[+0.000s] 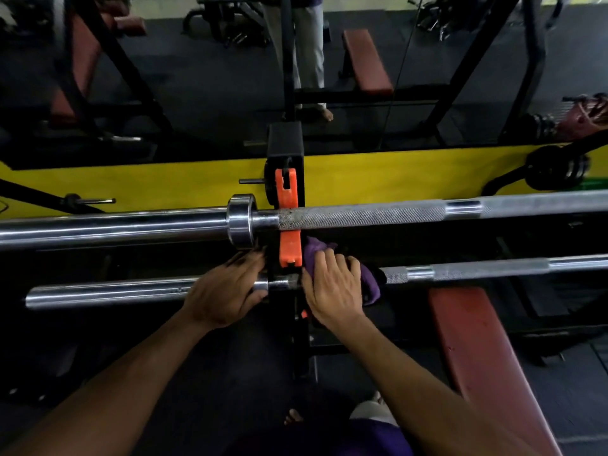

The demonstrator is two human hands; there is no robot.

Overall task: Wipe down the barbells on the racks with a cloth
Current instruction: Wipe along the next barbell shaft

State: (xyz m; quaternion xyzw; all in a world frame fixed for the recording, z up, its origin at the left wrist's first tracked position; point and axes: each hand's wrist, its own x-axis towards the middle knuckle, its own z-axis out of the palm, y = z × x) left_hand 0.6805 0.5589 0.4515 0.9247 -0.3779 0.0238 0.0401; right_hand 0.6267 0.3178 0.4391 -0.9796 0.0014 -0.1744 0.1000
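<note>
Lower barbell [108,296] is held at its collar by the left hand [227,291]; the right hand [332,287] clasps the purple cloth [370,284] around it; fingers could be pinched against the orange hook [288,225]

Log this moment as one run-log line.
step: wiping lower bar | right hand: presses cloth on bar by rack | left hand: grips bar sleeve | upper bar: untouched

A black rack upright [297,324] with an orange hook piece [289,225] carries two chrome barbells: the upper barbell [362,216] rests across the orange piece, the lower barbell [115,294] sits further down the post. A red padded bench [473,350] stands on the dark floor [214,373] just beside the rack
</note>
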